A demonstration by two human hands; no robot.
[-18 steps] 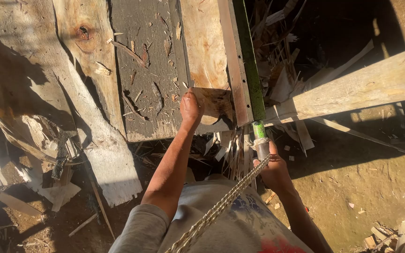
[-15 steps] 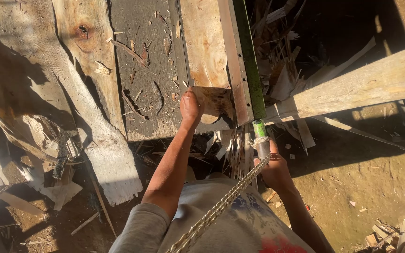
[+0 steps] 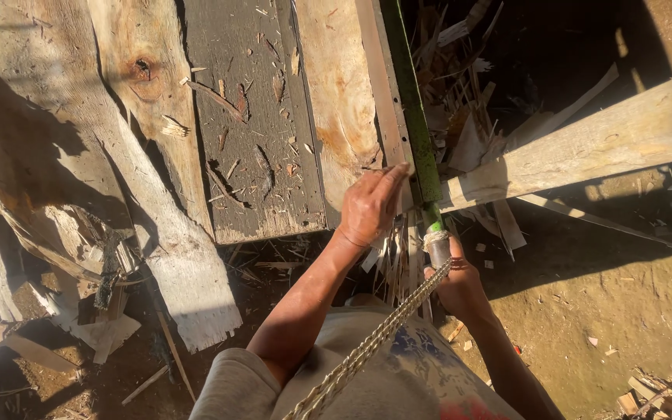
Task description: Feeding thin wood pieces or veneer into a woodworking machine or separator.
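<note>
My left hand [image 3: 371,204] lies flat with fingers stretched against the near end of a pale wooden plank [image 3: 341,101], its fingertips next to a long green-handled tool [image 3: 412,117]. My right hand [image 3: 458,281] is closed around the lower end of that tool, where a pale wrapped ring and a metal chain [image 3: 367,346] hang toward my chest. The tool runs upward along the plank's right edge.
Weathered grey board [image 3: 254,124] and split, knotted planks [image 3: 141,93] lie to the left. A thick pale beam [image 3: 585,144] crosses at the right. Splinters and wood scraps [image 3: 91,272] litter the bare dirt ground [image 3: 608,311].
My left hand has shifted right, from gripping the plank's end to lying open against it beside the green tool. The right hand keeps its hold.
</note>
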